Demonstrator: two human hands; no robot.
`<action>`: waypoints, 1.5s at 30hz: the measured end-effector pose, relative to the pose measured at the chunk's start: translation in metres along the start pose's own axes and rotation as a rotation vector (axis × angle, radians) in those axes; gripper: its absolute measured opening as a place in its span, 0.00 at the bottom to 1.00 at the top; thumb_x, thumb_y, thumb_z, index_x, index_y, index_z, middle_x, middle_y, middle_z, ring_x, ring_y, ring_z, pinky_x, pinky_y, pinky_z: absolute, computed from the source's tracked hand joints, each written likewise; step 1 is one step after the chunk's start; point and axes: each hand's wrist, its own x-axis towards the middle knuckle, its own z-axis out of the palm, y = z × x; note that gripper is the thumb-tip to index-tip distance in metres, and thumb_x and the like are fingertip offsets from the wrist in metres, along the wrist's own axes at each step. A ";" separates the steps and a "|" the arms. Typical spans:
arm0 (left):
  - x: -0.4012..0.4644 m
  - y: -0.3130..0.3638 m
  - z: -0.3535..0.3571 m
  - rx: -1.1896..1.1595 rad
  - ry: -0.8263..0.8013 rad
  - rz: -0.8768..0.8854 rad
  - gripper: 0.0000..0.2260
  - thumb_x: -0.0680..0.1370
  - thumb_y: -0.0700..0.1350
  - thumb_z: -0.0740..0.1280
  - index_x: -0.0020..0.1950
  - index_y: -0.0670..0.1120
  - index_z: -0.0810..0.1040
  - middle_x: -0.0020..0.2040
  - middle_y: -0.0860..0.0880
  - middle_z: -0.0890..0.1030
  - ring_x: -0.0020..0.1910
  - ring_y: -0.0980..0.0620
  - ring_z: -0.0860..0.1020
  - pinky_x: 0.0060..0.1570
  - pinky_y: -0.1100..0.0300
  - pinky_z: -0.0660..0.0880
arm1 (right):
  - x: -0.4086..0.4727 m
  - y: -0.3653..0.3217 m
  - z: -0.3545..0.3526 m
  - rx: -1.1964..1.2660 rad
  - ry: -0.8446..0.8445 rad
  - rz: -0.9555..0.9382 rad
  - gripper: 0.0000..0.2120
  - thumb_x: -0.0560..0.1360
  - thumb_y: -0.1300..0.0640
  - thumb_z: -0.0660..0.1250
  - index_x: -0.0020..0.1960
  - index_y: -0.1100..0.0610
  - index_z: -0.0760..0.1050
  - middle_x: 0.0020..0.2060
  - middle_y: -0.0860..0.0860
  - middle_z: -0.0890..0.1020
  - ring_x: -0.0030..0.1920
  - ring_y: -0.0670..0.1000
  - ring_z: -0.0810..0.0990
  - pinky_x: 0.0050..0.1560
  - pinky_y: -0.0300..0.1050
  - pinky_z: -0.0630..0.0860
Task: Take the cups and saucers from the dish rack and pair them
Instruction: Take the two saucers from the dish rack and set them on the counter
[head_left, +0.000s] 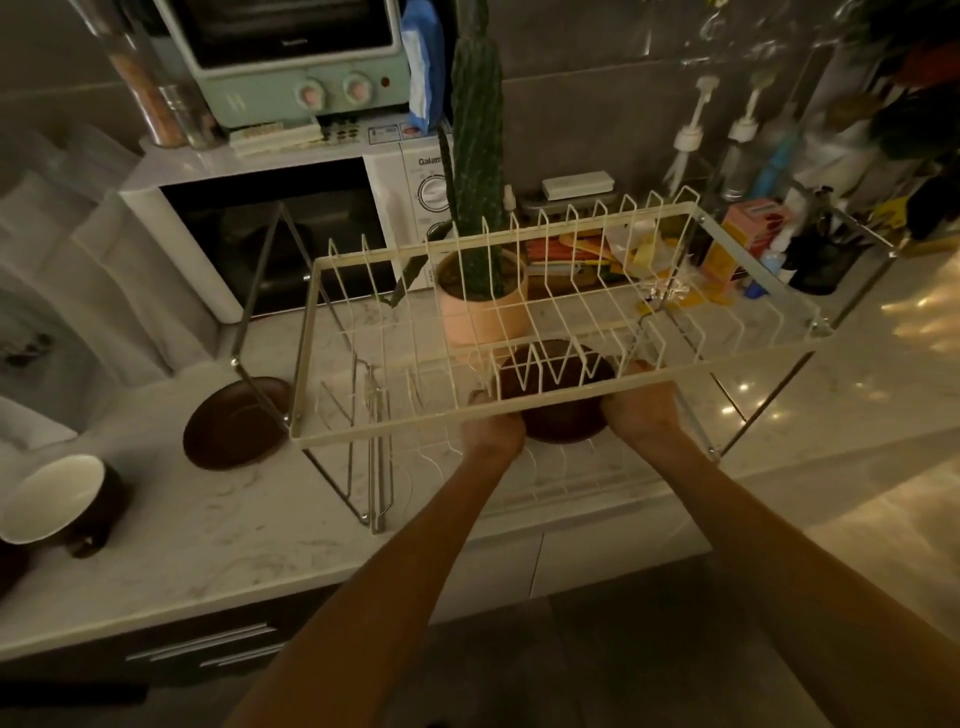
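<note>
Both hands, left (493, 426) and right (641, 405), gripping brown saucer (561, 421) under dish rack (519, 405); microwave (291, 228) reading "Galan".

Two bare forearms rising from the bottom edge toward mid-frame, converging slightly, left hand (491, 428) centre-frame with fingers curled round a dark dish's left rim, right hand (641, 408) just right of it, gripping the opposite rim, fingertips hidden
</note>
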 end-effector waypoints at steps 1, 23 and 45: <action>-0.002 -0.001 -0.002 0.023 0.015 0.037 0.16 0.77 0.42 0.64 0.65 0.42 0.75 0.60 0.40 0.79 0.60 0.40 0.78 0.58 0.46 0.77 | -0.002 -0.001 0.001 -0.010 0.028 -0.058 0.14 0.79 0.62 0.60 0.61 0.68 0.74 0.56 0.66 0.80 0.57 0.66 0.78 0.57 0.57 0.75; -0.124 -0.057 -0.093 0.002 -0.023 0.159 0.19 0.77 0.38 0.64 0.67 0.50 0.73 0.54 0.49 0.80 0.45 0.48 0.83 0.43 0.48 0.82 | -0.109 -0.032 -0.008 0.106 -0.166 -0.135 0.05 0.76 0.57 0.67 0.50 0.58 0.76 0.35 0.57 0.86 0.31 0.55 0.85 0.43 0.51 0.83; -0.200 -0.156 -0.188 -0.078 -0.028 -0.073 0.17 0.78 0.39 0.65 0.64 0.52 0.74 0.48 0.56 0.80 0.47 0.58 0.81 0.49 0.54 0.81 | -0.188 -0.104 0.038 0.254 -0.653 -0.314 0.11 0.78 0.60 0.68 0.42 0.48 0.69 0.34 0.52 0.84 0.32 0.49 0.86 0.35 0.45 0.84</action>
